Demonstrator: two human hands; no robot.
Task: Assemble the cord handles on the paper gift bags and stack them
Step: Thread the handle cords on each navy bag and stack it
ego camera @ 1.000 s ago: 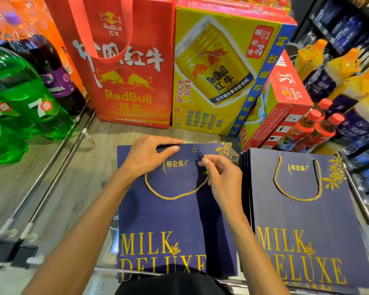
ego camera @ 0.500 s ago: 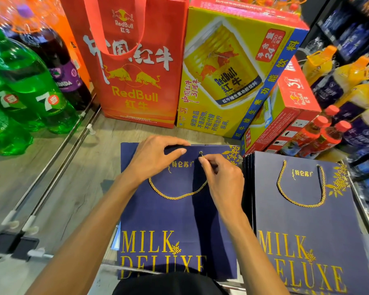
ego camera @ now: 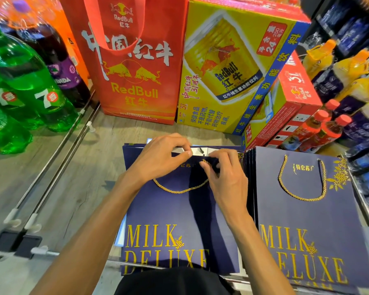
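a navy paper gift bag (ego camera: pixel 179 211), printed "milk deluxe", is laid flat on the wood-grain counter (ego camera: pixel 73 184) with its mouth turned away from the person. both hands are placed at its top edge, close together and nearly touching.

the left hand (ego camera: pixel 158 158) is curled over the rim. the lip of the front panel is pinched between thumb and forefinger, and a strip of the white inside is exposed just beyond the thumb. the right hand (ego camera: pixel 226 177) is set just beside it on the right with its fingers bent, and 1 end of the gold cord (ego camera: pixel 180 190) is pinched between thumb and fingertips right at the rim. from that pinch the cord is draped down over the bag's face in a shallow loop, and its other end is hidden under the left palm. whether the pinched end is passed through a hole cannot be told, since the spot is covered by the fingers.

a stack of bags (ego camera: pixel 307 231) of the same kind is laid just beside the right forearm. its top bag is fitted with a full cord handle (ego camera: pixel 303 198), both ends at the rim.

behind the hands, a red tote (ego camera: pixel 134 60) is stood upright, a yellow carton (ego camera: pixel 232 71) is placed beside it, and green bottles (ego camera: pixel 30 81) are lined up at the left.
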